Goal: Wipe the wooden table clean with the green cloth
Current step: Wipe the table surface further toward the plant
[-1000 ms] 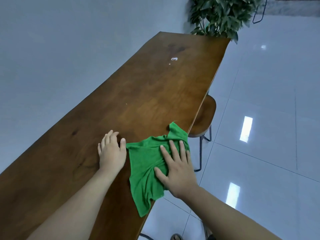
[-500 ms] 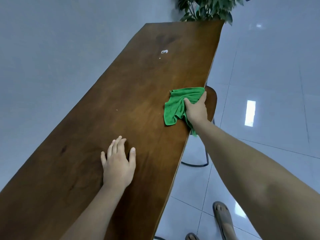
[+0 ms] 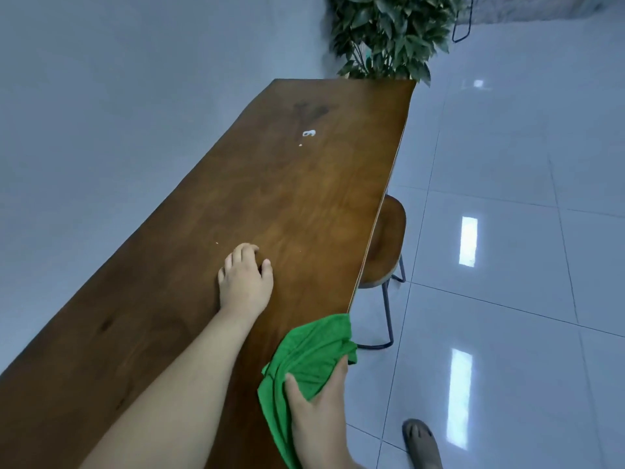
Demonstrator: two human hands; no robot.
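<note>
Right hand (image 3: 321, 421) clenched on the green cloth (image 3: 304, 367), pressing it at the near right edge of the wooden table (image 3: 270, 204), part draped over the edge. Half a second ago the cloth was farther up that edge: stroke pulled back toward the person. Left hand (image 3: 245, 282) flat, holding nothing, bracing mid-table. White residue (image 3: 309, 133) at the far end untouched; wiping looks incomplete.

The right hand (image 3: 321, 421) presses a crumpled green cloth (image 3: 311, 353) on the long brown wooden desk (image 3: 287, 198)'s near edge; the left hand (image 3: 245, 282) rests flat beside it.
</note>
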